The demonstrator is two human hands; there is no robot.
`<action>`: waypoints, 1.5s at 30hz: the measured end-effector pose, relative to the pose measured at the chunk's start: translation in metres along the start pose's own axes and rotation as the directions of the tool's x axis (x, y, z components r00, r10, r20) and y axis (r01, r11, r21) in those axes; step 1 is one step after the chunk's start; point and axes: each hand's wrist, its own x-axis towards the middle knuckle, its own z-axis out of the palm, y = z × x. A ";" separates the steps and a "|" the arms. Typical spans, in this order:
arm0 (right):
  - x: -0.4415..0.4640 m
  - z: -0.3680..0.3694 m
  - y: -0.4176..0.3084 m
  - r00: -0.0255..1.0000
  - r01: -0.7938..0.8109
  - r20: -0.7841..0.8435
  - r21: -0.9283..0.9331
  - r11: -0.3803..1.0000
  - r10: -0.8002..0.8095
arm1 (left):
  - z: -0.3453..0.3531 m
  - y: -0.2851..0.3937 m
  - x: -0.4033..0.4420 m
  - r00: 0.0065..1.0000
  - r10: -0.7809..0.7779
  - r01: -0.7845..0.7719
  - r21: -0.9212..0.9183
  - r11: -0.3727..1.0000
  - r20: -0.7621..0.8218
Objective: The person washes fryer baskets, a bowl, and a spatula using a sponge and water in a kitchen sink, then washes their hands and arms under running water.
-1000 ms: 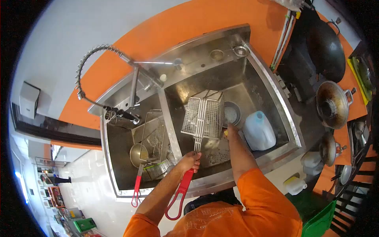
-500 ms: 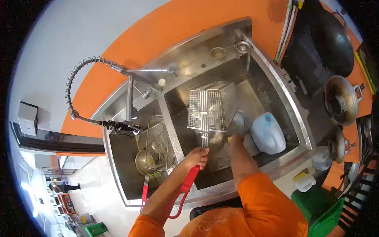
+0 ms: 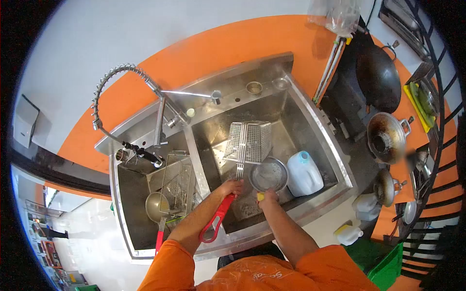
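Observation:
My left hand (image 3: pixel 230 188) is wrapped round the metal shaft of a fryer basket (image 3: pixel 255 140), just above its red handle (image 3: pixel 218 216). The wire mesh part is inside the right sink basin (image 3: pixel 310 126). In my right hand (image 3: pixel 270 196) is a yellow sponge (image 3: pixel 261 196), at the near rim of a round metal bowl (image 3: pixel 269 175) holding cloudy liquid. To the right of the bowl stands a whitish plastic jug (image 3: pixel 304 174) with a blue top. A second fryer basket (image 3: pixel 175 184) lies in the left basin beside another metal bowl (image 3: pixel 156 207).
A spring-hose faucet (image 3: pixel 158 121) rises between the basins at the back. Several used pans, including a dark wok (image 3: pixel 378 80) and a stained pot (image 3: pixel 387 138), are on the right. Jugs (image 3: pixel 349 235) and a green bin (image 3: pixel 386 264) stand at lower right.
My right hand with the sponge has drawn back from beside the basket to the bowl's near rim. The basket sits lower in the basin, and the bowl shows more fully. The camera view has shifted.

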 end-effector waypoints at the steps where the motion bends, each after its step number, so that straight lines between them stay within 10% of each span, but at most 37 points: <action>1: -0.038 -0.004 -0.009 1.000 -0.027 0.002 -0.001 1.000 0.027 | -0.007 -0.006 0.005 0.999 -0.007 0.010 -0.078 0.997 0.045; 20: -0.261 -0.096 -0.058 0.899 0.153 0.414 0.015 0.988 -0.145 | 0.047 0.004 0.006 0.995 -0.039 0.049 0.109 0.993 -0.093; 27: -0.286 -0.123 -0.065 0.907 0.170 0.390 0.005 0.985 -0.158 | 0.001 -0.080 0.108 0.977 -0.117 0.162 -0.271 0.949 0.176; 29: -0.289 -0.127 -0.064 0.918 0.172 0.360 0.011 0.985 -0.165 | 0.040 -0.031 0.055 0.985 -0.105 0.100 -0.041 0.994 -0.137; 33: -0.296 -0.132 -0.070 0.931 0.163 0.333 -0.008 0.987 -0.151 | 0.033 -0.027 0.052 0.979 0.199 -0.199 -0.001 0.980 -0.052; 39: -0.305 -0.139 -0.075 0.911 0.205 0.369 -0.015 0.979 -0.185 | 0.036 -0.032 0.064 0.987 0.083 -0.066 0.124 0.990 -0.139; 45: -0.303 -0.160 -0.077 0.906 0.208 0.394 -0.099 0.973 -0.154 | 0.020 -0.045 0.053 0.908 0.295 -0.046 0.631 0.774 -0.297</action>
